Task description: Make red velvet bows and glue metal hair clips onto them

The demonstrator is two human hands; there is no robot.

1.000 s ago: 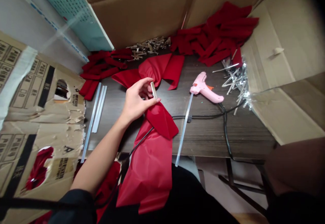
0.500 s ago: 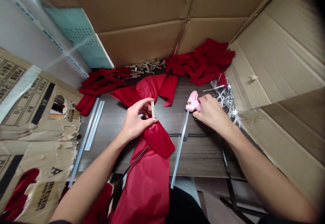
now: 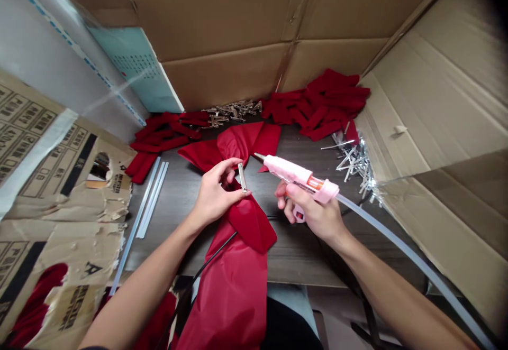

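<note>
- One metal hair clip: stands upright, pinched between the thumb and fingertips of the left hand. It sits just above the knot of the bow, near the middle of the table.
- One left hand: closed narrowly on the clip, with the forearm coming in from the lower left.
- One red ribbon bow: its loops lie spread on the table behind the clip. Its broad tails run over the near edge towards the person's lap.
- One pink glue gun: gripped in the right hand, fingers wrapped round the handle, and held clear of the tabletop. The metal nozzle points left at the clip and is near it but apart.
- One translucent glue stick: comes out of the back of the gun and slants away to the lower right.
- One black cord: passes beneath the bow's tail and off the near edge.
- One dark wood table: bears all of the above.
- Several spare glue sticks: lie side by side at the table's left edge.
- Two heaps of red fabric strips: one at back left, one at back right.
- One heap of loose metal clips: lies between the two red heaps, against the back wall.
- One scatter of silver clips: at the right edge, below the right-hand red heap.
- Cardboard panels: wall in the back and right sides.
- One torn printed carton: stands at the left.
</note>
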